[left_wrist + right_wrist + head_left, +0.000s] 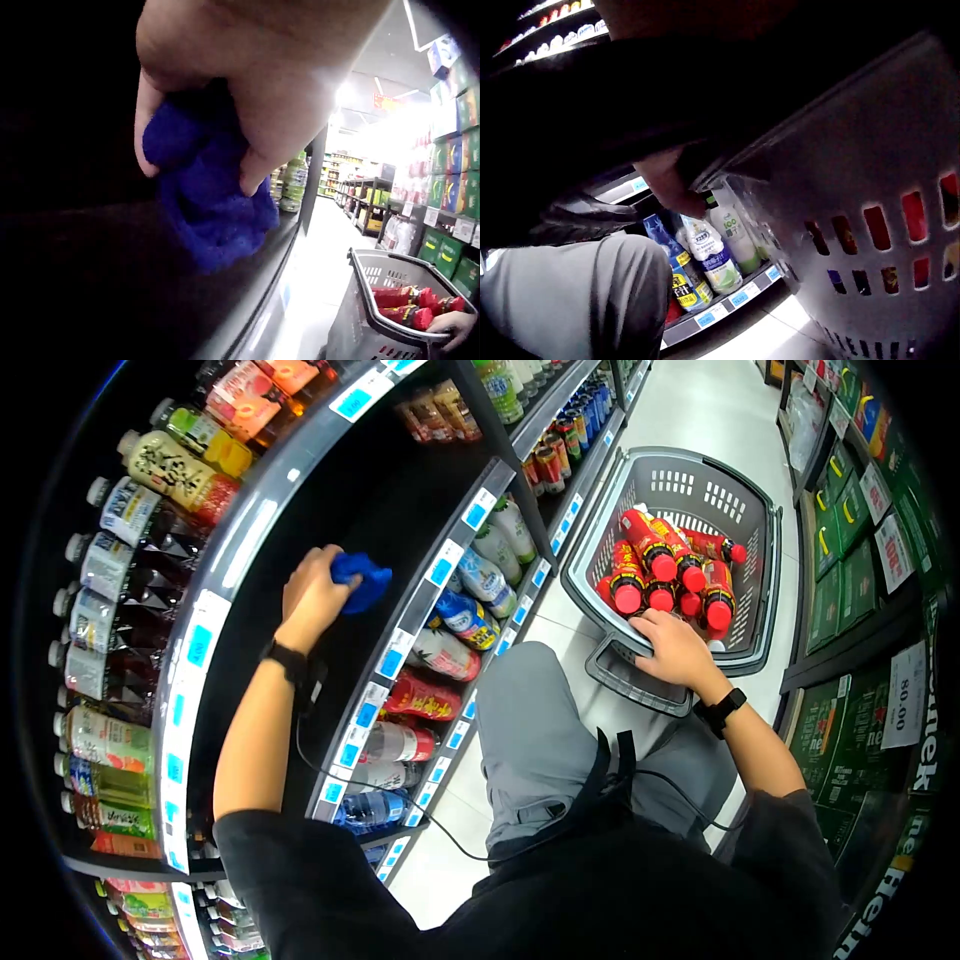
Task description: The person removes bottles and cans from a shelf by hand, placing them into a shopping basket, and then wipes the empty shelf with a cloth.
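A crumpled blue cloth [362,582] is pinched in the left hand [312,598], over a dark bare shelf [375,490]. In the left wrist view the cloth [214,195] hangs between the thumb and fingers of the left hand [232,67]. The right hand [672,650] rests on the near rim of a grey basket [690,460], its fingers over the edge. Several red-capped bottles [660,560] lie inside the basket. The right wrist view is dark; part of the right hand [667,180] shows beside the basket's slotted wall [855,180].
Bottled drinks [100,570] line the shelf at the left, and more bottles [425,695] stand on a lower shelf by the person's knee [520,690]. Green boxes [850,560] are stacked at the right. A thin cable [400,797] runs from the left wrist across the lap.
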`<state>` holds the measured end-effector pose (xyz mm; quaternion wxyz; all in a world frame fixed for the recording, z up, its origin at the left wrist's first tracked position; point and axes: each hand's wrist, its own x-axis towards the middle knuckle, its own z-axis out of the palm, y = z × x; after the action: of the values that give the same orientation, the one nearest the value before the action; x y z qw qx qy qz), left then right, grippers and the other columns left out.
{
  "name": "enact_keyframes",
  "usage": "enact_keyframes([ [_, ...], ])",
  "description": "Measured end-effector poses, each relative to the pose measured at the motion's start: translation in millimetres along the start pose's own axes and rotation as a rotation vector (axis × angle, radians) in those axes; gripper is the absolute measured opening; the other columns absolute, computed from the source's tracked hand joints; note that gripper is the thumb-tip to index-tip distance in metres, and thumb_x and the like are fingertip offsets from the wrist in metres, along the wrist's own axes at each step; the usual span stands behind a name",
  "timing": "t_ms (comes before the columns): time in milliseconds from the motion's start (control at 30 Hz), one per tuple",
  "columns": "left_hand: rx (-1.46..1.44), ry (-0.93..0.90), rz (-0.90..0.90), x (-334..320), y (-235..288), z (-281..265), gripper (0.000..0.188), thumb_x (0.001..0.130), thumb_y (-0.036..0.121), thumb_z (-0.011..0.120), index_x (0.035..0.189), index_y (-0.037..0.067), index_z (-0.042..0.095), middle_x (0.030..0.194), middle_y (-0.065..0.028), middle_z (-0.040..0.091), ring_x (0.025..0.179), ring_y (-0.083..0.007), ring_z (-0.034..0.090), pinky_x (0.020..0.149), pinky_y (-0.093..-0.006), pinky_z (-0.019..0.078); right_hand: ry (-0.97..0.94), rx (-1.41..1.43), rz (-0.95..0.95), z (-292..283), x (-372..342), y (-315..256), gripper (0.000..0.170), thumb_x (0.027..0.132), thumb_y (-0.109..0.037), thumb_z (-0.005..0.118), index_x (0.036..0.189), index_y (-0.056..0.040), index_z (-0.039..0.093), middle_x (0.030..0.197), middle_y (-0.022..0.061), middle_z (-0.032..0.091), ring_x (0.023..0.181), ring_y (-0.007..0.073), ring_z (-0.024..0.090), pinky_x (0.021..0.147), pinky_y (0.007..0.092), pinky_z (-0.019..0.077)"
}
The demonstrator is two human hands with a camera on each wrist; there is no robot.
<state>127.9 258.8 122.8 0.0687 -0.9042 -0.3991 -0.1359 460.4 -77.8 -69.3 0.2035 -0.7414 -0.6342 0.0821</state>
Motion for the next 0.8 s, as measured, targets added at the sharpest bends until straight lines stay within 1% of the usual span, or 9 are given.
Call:
enact_keyframes([
  [33, -0.036, -0.026, -0.103, 15, -6, 13, 0.045, 0.082, 0.029, 0.078, 0.116, 0.005, 0.063, 0.113, -0.0177, 0.066, 0.107, -0.0372, 0.063, 0.09, -0.0448, 0.0508, -0.011, -0.001, 0.025, -2, 2, -2, 0.056, 0.071, -0.021, 0.073, 0.122, -0.0021, 0.06, 0.11, 0.0139, 0.059, 0.106, 0.0328, 0.059, 0.092, 0.0429, 0.0492],
  [133, -0.227, 0.098, -0.095, 56, -27, 53, 0.044, 0.083, 0.033, 0.076, 0.112, 0.003, 0.062, 0.107, -0.0221, 0.068, 0.102, -0.0392, 0.066, 0.087, -0.0456, 0.0524, -0.013, 0.0, 0.043, -8, 5, -4, 0.056, 0.07, -0.02, 0.074, 0.121, -0.0023, 0.061, 0.109, 0.0135, 0.059, 0.106, 0.0323, 0.059, 0.091, 0.0426, 0.0495],
  [333, -0.573, 0.171, -0.068, 158, -44, 107, 0.04, 0.09, 0.039, 0.069, 0.096, -0.001, 0.066, 0.085, -0.0138, 0.07, 0.082, -0.0238, 0.069, 0.078, -0.038, 0.0541, 0.024, -0.004, 0.053, -5, 5, -5, 0.057, 0.067, -0.018, 0.077, 0.119, -0.0027, 0.061, 0.107, 0.0128, 0.06, 0.103, 0.0326, 0.06, 0.089, 0.0424, 0.05],
  [400, -0.864, -0.144, -0.189, 190, -52, 122, 0.041, 0.095, 0.041, 0.061, 0.094, 0.0, 0.066, 0.083, -0.0124, 0.07, 0.078, -0.0214, 0.068, 0.076, -0.0364, 0.0543, 0.01, -0.005, 0.038, -7, 6, -5, 0.057, 0.067, -0.018, 0.077, 0.12, -0.0026, 0.061, 0.106, 0.0128, 0.06, 0.1, 0.0334, 0.06, 0.087, 0.0424, 0.05],
  [467, -0.813, -0.112, -0.16, 205, -50, 140, 0.043, 0.098, 0.04, 0.055, 0.101, -0.001, 0.067, 0.09, -0.0145, 0.07, 0.086, -0.0268, 0.069, 0.08, -0.0381, 0.0535, 0.011, -0.015, 0.039, -9, 8, -6, 0.057, 0.066, -0.018, 0.077, 0.119, -0.0026, 0.061, 0.105, 0.0131, 0.06, 0.098, 0.0336, 0.06, 0.086, 0.0427, 0.0496],
  [533, -0.419, 0.166, 0.295, 204, -32, 146, 0.043, 0.099, 0.037, 0.055, 0.112, -0.002, 0.066, 0.105, -0.0184, 0.069, 0.102, -0.0332, 0.065, 0.09, -0.0409, 0.0501, -0.006, 0.003, 0.05, -10, 9, -10, 0.057, 0.066, -0.018, 0.077, 0.118, -0.0025, 0.061, 0.103, 0.0132, 0.06, 0.099, 0.0334, 0.059, 0.086, 0.0425, 0.0493],
  [600, -0.413, -0.11, 0.65, 209, -18, 149, 0.046, 0.101, 0.033, 0.05, 0.132, -0.001, 0.057, 0.135, -0.0233, 0.056, 0.127, -0.0359, 0.053, 0.108, -0.0394, 0.0396, -0.003, -0.011, 0.058, -8, 9, -9, 0.057, 0.065, -0.019, 0.077, 0.118, -0.003, 0.061, 0.103, 0.0132, 0.06, 0.099, 0.0334, 0.059, 0.086, 0.0425, 0.0492],
  [667, -0.449, -0.202, 0.546, 193, 0, 173, 0.052, 0.102, 0.031, 0.048, 0.145, 0.0, 0.044, 0.148, -0.0251, 0.043, 0.139, -0.0384, 0.04, 0.116, -0.039, 0.0301, -0.02, -0.028, 0.073, -9, 11, -10, 0.058, 0.065, -0.019, 0.077, 0.119, -0.0038, 0.061, 0.103, 0.013, 0.06, 0.099, 0.0335, 0.059, 0.085, 0.0421, 0.0494],
  [800, -0.375, -0.261, 0.59, 201, 9, 183, 0.057, 0.102, 0.028, 0.046, 0.151, 0.001, 0.034, 0.156, -0.0255, 0.031, 0.146, -0.0409, 0.026, 0.121, -0.0409, 0.0217, -0.05, -0.054, 0.109, -7, 12, -11, 0.06, 0.066, -0.023, 0.075, 0.121, -0.0046, 0.06, 0.105, 0.0127, 0.061, 0.101, 0.0333, 0.059, 0.088, 0.0426, 0.0483],
])
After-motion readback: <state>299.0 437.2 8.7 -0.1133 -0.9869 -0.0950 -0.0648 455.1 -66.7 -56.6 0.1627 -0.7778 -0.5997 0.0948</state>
